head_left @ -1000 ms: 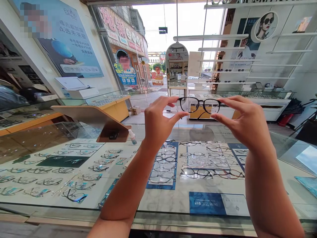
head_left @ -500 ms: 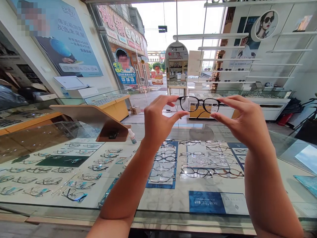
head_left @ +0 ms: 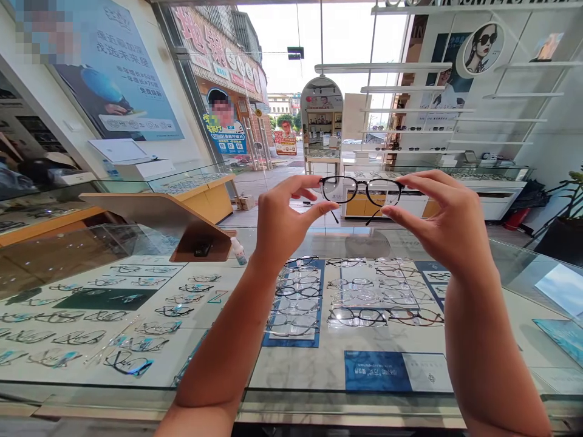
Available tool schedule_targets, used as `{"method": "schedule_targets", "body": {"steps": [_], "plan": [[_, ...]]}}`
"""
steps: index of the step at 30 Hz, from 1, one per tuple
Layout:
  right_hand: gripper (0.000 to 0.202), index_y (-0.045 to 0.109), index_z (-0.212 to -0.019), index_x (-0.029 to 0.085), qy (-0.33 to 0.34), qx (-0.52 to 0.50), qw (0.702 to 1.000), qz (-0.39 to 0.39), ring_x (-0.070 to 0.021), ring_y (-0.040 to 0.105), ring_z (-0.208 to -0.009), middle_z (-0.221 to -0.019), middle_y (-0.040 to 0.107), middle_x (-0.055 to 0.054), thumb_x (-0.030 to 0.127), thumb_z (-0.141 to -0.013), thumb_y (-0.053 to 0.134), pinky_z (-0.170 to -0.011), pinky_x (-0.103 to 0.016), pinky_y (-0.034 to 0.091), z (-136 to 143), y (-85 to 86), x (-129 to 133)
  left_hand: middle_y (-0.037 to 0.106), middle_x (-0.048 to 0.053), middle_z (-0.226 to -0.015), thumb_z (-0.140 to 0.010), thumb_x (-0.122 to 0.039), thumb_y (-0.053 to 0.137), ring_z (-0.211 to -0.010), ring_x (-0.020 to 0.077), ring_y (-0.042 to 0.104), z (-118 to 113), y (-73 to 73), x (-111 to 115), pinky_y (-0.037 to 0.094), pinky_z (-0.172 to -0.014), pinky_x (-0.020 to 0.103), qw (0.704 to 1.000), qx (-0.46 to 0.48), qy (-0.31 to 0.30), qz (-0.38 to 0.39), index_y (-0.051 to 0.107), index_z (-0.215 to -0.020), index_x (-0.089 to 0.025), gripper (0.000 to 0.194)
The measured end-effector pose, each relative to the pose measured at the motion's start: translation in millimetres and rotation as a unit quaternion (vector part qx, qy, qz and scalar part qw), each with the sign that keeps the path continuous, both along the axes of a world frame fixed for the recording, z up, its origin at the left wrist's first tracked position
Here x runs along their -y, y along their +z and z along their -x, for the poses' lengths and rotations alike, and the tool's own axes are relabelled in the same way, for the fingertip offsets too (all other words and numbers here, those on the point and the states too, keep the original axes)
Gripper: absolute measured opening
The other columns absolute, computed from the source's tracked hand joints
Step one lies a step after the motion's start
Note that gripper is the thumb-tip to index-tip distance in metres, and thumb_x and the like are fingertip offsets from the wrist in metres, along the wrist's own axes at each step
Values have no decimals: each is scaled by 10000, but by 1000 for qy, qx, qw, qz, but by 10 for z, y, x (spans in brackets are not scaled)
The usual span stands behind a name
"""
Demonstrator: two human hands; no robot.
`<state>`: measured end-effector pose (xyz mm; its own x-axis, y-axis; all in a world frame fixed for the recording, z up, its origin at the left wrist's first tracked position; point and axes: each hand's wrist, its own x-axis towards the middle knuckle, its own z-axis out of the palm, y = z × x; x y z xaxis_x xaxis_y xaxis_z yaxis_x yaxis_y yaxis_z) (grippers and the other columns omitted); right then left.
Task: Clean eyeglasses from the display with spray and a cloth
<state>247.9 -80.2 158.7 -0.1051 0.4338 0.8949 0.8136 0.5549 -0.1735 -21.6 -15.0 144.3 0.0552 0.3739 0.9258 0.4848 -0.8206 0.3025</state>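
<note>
A pair of black-framed eyeglasses [head_left: 361, 182] is held up above the glass counter, its clear round lenses side by side. My left hand [head_left: 289, 209] pinches the left end of the frame between thumb and fingers. At the opposite end, my right hand [head_left: 444, 212] grips the other side the same way. The temple arms hang down and away behind the lenses, their tips showing below. Beneath my arms, rows of eyeglasses [head_left: 359, 317] lie inside the display counter [head_left: 314, 379].
A tilted brown board [head_left: 155, 212] stands on the counter at left, with a small white bottle [head_left: 237, 250] beside it. A blue-and-white card [head_left: 378, 370] lies near the front edge. Farther back are an arched mirror [head_left: 322, 115], wall shelves [head_left: 387, 68] and another display case [head_left: 483, 197].
The eyeglasses have tilted slightly, and both temple tips now show below the frame. Both hands keep their hold. The whole view has shifted a little, with things sitting slightly farther left.
</note>
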Motion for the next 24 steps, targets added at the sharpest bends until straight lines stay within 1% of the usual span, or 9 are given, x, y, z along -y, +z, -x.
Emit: {"method": "schedule_targets", "body": {"steps": [6,15,20,24], "plan": [[385,782,-1240,279,6,-3,1000,0,-347,747,-1121,-1239,789,-98,442,-898,852,-981,-527,585,6,14,15,833,26,-1011,-816,-496,930,-793,154,767,10,-1,-13,641,-808,312,1000,-10,10,16,802,-1159,-260,434],[381,763,-1241,275,10,-1,1000,4,-329,744,-1060,-1204,782,-94,413,-897,850,-924,-492,587,15,36,35,835,38,-1015,-832,-550,901,-817,166,785,14,7,0,653,-845,325,999,-14,9,38,800,-1171,-250,463],[363,761,-1248,282,10,-2,1000,7,-327,742,-1054,-1213,777,-99,408,-914,829,-914,-489,592,29,44,49,838,49,-1044,-832,-571,893,-817,166,782,15,17,11,655,-838,321,999,-14,2,50,805,-1135,-248,452],[343,758,-1244,283,9,-2,1000,9,-324,743,-1048,-1224,777,-100,403,-926,809,-906,-485,592,35,50,61,838,44,-1026,-832,-583,889,-822,169,778,20,23,12,651,-828,319,998,-16,2,57,810,-1112,-256,438]]}}
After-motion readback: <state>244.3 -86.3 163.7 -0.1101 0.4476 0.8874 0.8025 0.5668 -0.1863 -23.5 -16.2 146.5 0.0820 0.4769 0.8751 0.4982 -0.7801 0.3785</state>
